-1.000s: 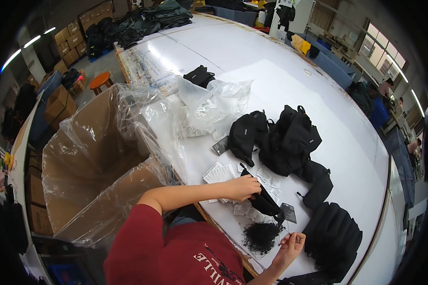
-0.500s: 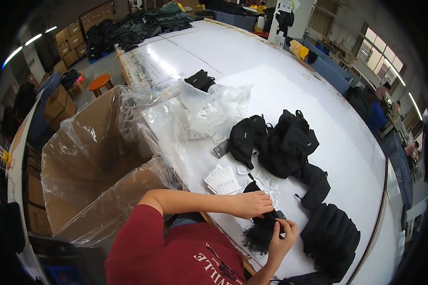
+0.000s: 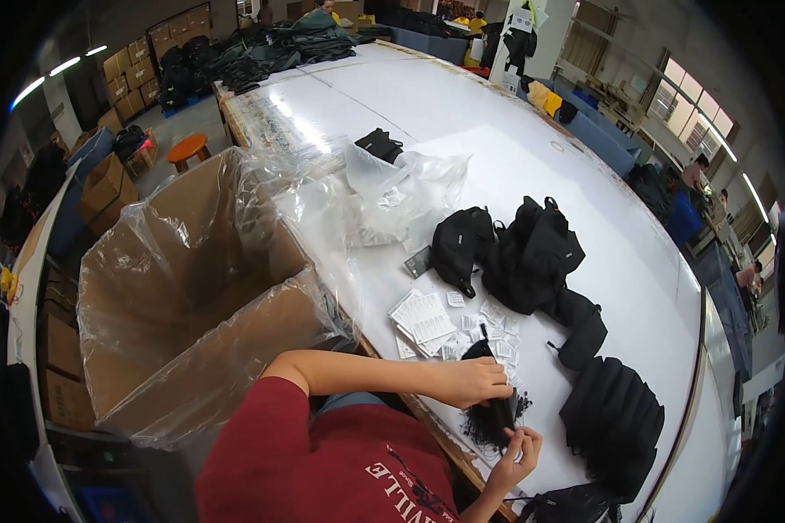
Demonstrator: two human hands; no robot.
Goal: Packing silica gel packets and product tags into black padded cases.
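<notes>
A small black fabric bag (image 3: 500,417) is stretched between my hands over the near edge of the white table (image 3: 637,261). My left hand (image 3: 480,383) is closed on its upper part, the fingers bent over the fabric. At the lower end my right hand (image 3: 520,451) pinches it between thumb and fingertips. Past my left hand, a narrow black end (image 3: 480,345) of the bag sticks out. Partly behind the bag lies a tangle of thin black strings (image 3: 478,427). Small white labels (image 3: 495,324) and a stack of printed white cards (image 3: 426,319) lie just beyond.
Black bags (image 3: 532,261) are heaped ahead, and a row of folded black bags (image 3: 610,423) lies at right. On the left stands a big carton (image 3: 209,253) lined with clear plastic. Crumpled clear bags (image 3: 401,196) rest beside it. Dark garments (image 3: 296,44) are piled at the far end.
My right hand has moved down and away from my left, so the bag is now drawn out between them. More of the black strings shows. The whole view has shifted slightly.
</notes>
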